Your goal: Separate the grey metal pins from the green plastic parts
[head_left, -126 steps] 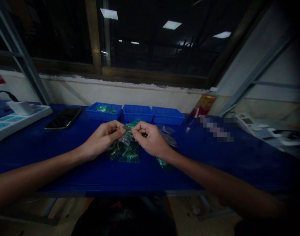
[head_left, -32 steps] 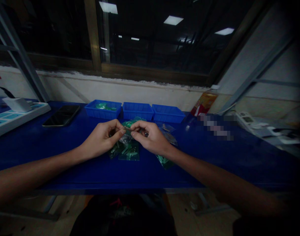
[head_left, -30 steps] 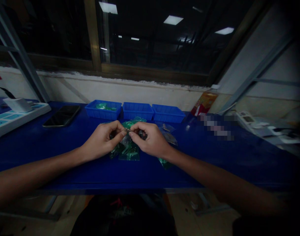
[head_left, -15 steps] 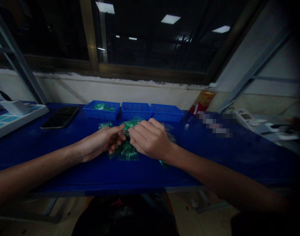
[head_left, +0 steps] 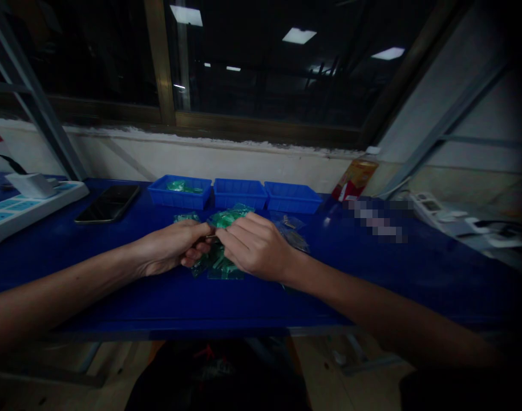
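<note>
My left hand (head_left: 175, 245) is closed, its thumb and fingers pinching one end of a small thin metal piece (head_left: 211, 236). Against the other end of that piece, my right hand (head_left: 261, 242) presses its closed fingertips; its palm faces down. The piece is too small to name more exactly. Beneath and behind both hands lie clear bags of green parts (head_left: 230, 216), partly hidden by the fingers. To the right of my right hand is a clear bag of small metal pieces (head_left: 295, 237).
Three blue bins (head_left: 240, 194) stand in a row at the back; the left one holds green parts (head_left: 181, 186). A phone (head_left: 109, 204) and a white power strip (head_left: 42, 205) lie left. An orange and red packet (head_left: 355, 178) leans at the back right, near chargers and cables (head_left: 478, 225).
Both hands have moved slightly left and their fingertips have come together on the thin metal piece. More of the bag of metal pieces shows at the right. The view has shifted a little.
</note>
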Tool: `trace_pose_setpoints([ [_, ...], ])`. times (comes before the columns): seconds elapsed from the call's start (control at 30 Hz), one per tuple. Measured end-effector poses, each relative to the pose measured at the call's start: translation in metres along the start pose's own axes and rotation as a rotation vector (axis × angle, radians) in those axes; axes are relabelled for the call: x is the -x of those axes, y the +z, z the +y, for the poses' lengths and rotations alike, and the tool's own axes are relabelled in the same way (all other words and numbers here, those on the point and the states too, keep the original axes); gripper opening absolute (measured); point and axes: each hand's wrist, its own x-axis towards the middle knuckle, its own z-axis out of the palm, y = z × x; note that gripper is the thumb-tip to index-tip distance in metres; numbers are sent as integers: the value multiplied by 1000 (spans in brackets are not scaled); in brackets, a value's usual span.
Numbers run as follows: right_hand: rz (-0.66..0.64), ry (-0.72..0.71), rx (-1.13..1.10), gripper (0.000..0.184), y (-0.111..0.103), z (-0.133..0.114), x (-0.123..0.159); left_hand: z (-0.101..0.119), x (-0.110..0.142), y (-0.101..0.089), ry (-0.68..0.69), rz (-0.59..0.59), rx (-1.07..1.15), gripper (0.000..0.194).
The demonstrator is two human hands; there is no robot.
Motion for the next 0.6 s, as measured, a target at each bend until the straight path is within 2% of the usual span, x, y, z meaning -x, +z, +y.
trace_pose_setpoints([
  [0.1,4,37,-100,29,-3,6,3,0,-1,-4,20,31,-51,26],
  [0.17,37,112,-188,27,-4,11,4,-2,-5,-10,103,104,-153,29],
  [0.27,130,374,-404,24,-2,15,4,-5,-9,-18,391,298,-502,31],
  [0.37,111,629,-683,19,4,12,1,-6,-10,-19,623,424,-868,27],
  [0.5,37,722,-992,28,12,2,-2,-10,-10,-15,767,445,-1058,21],
  [0.6,37,729,-1073,22,14,0,-3,-14,-10,-14,815,439,-1103,19],
])
